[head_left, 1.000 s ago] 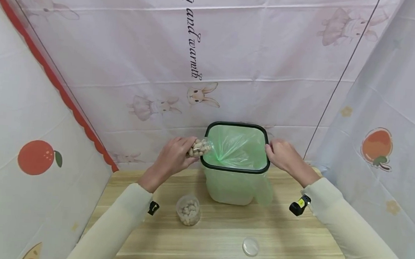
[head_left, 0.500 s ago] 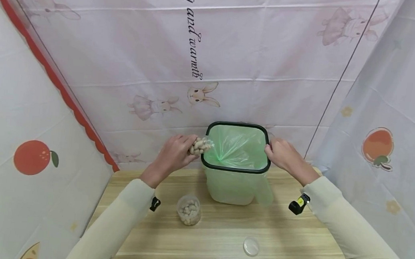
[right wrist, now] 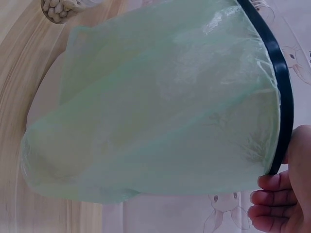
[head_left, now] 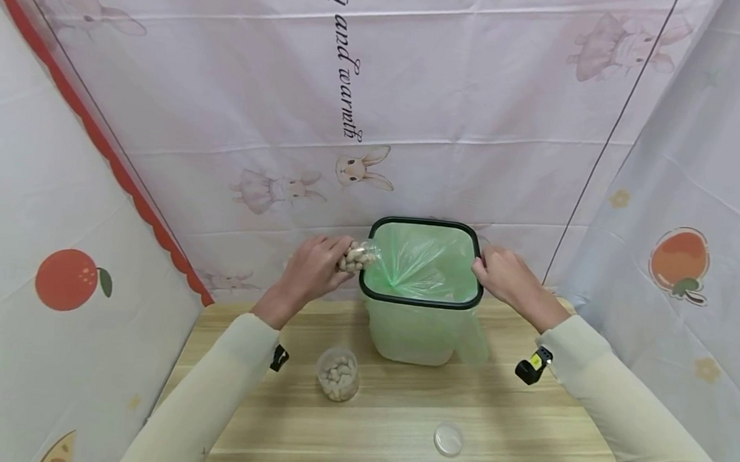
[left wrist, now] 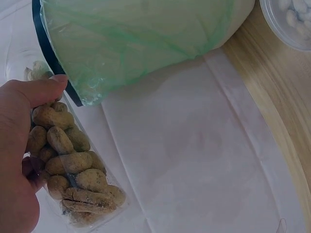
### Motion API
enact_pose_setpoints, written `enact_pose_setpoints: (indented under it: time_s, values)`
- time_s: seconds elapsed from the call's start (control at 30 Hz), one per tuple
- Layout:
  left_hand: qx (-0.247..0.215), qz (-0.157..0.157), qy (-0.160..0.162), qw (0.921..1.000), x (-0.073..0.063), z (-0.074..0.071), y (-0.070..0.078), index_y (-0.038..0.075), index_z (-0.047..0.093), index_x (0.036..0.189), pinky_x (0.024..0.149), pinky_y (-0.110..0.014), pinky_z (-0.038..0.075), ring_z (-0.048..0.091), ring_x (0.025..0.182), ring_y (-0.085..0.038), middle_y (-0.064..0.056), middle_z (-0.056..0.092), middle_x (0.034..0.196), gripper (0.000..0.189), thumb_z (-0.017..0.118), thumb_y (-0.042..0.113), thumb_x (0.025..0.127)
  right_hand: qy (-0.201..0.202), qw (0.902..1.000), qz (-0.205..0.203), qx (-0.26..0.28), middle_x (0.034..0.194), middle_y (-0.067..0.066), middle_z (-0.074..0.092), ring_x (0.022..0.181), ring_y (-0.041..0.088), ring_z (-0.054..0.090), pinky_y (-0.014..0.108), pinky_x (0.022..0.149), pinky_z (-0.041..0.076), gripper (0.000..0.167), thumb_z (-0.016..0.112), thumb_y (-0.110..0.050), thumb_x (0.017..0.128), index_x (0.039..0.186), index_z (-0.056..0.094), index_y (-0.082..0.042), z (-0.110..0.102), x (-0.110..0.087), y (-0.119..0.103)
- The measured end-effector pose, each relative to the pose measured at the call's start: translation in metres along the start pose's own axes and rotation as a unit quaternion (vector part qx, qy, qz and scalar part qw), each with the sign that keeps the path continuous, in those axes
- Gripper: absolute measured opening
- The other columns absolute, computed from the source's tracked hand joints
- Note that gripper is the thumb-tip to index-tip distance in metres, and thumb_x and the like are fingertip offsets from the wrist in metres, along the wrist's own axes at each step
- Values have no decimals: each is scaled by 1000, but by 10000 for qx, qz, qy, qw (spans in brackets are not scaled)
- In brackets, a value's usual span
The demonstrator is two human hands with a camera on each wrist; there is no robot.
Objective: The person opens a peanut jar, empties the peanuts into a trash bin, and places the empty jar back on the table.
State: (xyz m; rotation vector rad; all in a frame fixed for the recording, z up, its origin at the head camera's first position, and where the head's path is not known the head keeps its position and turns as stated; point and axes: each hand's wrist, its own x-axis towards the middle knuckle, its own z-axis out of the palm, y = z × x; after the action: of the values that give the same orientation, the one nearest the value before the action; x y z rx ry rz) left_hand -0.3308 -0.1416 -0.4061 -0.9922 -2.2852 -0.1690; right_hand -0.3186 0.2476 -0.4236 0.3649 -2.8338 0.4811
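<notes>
My left hand [head_left: 312,273] grips a clear plastic jar of unshelled peanuts [left wrist: 73,160], tipped on its side. The jar's mouth points at the left rim of a square bin [head_left: 419,303]. Thumb and fingers wrap round the jar, which is still largely full in the left wrist view. A green bag [right wrist: 160,111] lines the bin and hangs over its outside, with a black ring round the top. On the bin's right side my right hand [head_left: 502,272] holds that ring, fingers curled at its edge. Inside the bin, only creased green plastic shows.
A second clear tub [head_left: 338,375] with pale nuts stands on the wooden table [head_left: 389,418] in front of the bin, to the left. A round clear lid [head_left: 448,439] lies nearer me. Printed cloth walls stand close behind and at both sides.
My left hand and the peanut jar have risen very slightly at the bin's left rim. The right hand and the bin have stayed in place.
</notes>
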Motion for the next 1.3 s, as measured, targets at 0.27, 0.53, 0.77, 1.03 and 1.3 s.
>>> enact_pose_setpoints:
  time_s: [0.27,0.53,0.77,1.03,1.3]
  values:
    - [354,193,-2,9992,5,-1,-3,6,67,113,77,-45,59,67,82,-30,-8,76,101,43,90,24,81,24,10000,36,77,72,7,48,64,22,47,34,61,40,33,45,-23,102,72,49,-10,2,0,1]
    - [533,190,-63,9984,7,-4,-2,8,66,114,85,-45,60,70,93,-30,-6,74,106,46,92,23,79,40,10000,12,33,73,8,49,66,23,48,36,63,42,33,44,-23,102,72,49,-10,1,0,-1]
    - [668,295,52,9973,11,-2,-2,7,65,114,89,-46,60,71,99,-32,-8,73,109,42,89,19,81,18,10000,29,29,74,8,49,66,23,48,35,62,41,33,45,-23,101,72,49,-9,-1,-1,-3]
    - [876,313,141,9956,12,-1,0,7,65,114,86,-44,60,68,97,-31,-7,71,109,38,86,18,85,76,10000,36,22,73,8,48,66,23,48,35,63,41,32,45,-23,102,73,49,-10,-1,-1,-3]
    - [826,325,315,9956,13,3,0,8,65,112,85,-40,59,68,96,-28,-5,72,108,37,87,12,82,62,10000,-15,-1,73,8,48,65,23,47,36,63,42,33,44,-22,102,71,48,-10,-2,-3,-4]
